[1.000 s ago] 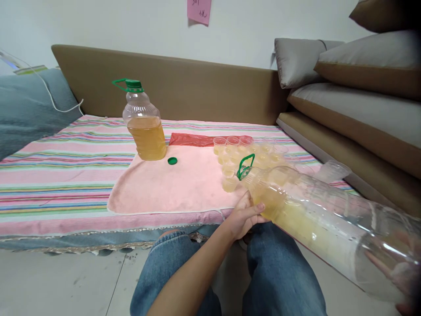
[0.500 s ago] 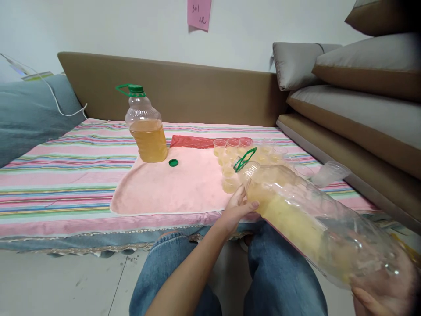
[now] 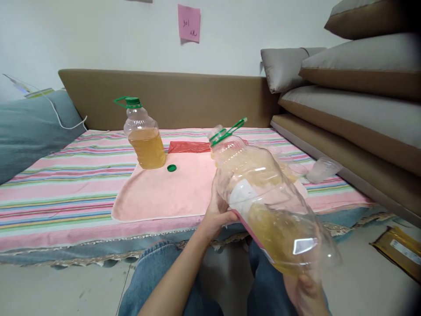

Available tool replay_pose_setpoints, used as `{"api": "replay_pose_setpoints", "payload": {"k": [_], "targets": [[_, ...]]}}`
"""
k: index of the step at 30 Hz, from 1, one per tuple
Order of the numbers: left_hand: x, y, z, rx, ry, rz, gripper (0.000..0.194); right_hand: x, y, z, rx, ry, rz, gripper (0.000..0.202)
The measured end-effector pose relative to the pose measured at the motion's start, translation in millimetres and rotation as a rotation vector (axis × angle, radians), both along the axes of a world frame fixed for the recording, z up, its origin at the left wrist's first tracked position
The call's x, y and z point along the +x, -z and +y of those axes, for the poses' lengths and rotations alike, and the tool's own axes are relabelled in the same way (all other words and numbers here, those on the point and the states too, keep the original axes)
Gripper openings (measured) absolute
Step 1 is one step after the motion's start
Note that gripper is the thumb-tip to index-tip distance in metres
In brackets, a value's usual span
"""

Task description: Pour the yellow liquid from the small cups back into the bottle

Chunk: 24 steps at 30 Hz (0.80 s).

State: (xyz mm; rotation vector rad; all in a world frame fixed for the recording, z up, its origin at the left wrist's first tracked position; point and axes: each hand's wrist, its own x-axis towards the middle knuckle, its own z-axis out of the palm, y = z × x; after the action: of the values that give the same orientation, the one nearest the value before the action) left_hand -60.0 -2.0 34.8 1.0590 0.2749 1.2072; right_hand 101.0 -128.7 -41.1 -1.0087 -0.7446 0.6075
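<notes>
A large clear bottle [image 3: 263,188] with some yellow liquid is held tilted, its uncapped mouth up to the left with a green handle ring [image 3: 226,134]. My left hand [image 3: 219,210] is wrapped round it below the neck. My right hand [image 3: 304,287] supports its base. Behind it, several clear cups are mostly hidden. A second bottle [image 3: 148,147] of amber liquid stands upright at the left, with a green cap on. Near it a loose green cap [image 3: 171,167] lies on the pink cloth [image 3: 167,193].
A red plastic bag [image 3: 189,147] lies behind the cloth. At the right, clear cups [image 3: 323,170] lie on their side near stacked cushions [image 3: 355,105]. A yellow package [image 3: 397,250] is on the floor at the right. A brown backrest [image 3: 171,101] runs along the wall.
The held bottle has moved left and been raised steeper, its mouth now higher and the liquid gathered toward its base. Both hands moved left with it. The view has shifted slightly.
</notes>
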Motion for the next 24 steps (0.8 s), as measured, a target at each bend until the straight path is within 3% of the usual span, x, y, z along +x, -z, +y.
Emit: {"api": "replay_pose_setpoints", "payload": {"k": [3,6,8,10,13,15,20,24], "targets": [[-9,1.8,-4,-0.015,-0.038,-0.009,0.131,-25,-2.8,17,0.073,-0.072,0.014,0.121],[-21,8.0,-7,-0.061,0.02,0.032,0.134,-46,-7.7,35,0.138,-0.164,-0.057,0.125],[-32,11.3,-8,-0.1,0.022,0.051,0.127,-58,-12.8,46,0.152,-0.222,-0.087,0.129],[-44,11.3,-6,-0.155,-0.054,0.051,0.114,-65,-19.2,55,0.123,-0.324,-0.098,0.136],[-65,4.5,0,-0.219,-0.3,0.017,0.104,-66,-27.8,68,0.075,-0.481,-0.122,0.148],[-81,-1.5,7,-0.208,-0.511,0.014,0.102,-57,-30.5,75,0.085,-0.493,-0.152,0.144],[-127,-5.6,30,-0.031,-1.032,0.218,0.088,-13,-24.4,74,0.023,-0.277,-0.246,0.103],[-156,-1.4,51,0.044,-1.374,0.428,0.101,24,-8.9,52,-0.163,-0.037,-0.481,0.083]]}}
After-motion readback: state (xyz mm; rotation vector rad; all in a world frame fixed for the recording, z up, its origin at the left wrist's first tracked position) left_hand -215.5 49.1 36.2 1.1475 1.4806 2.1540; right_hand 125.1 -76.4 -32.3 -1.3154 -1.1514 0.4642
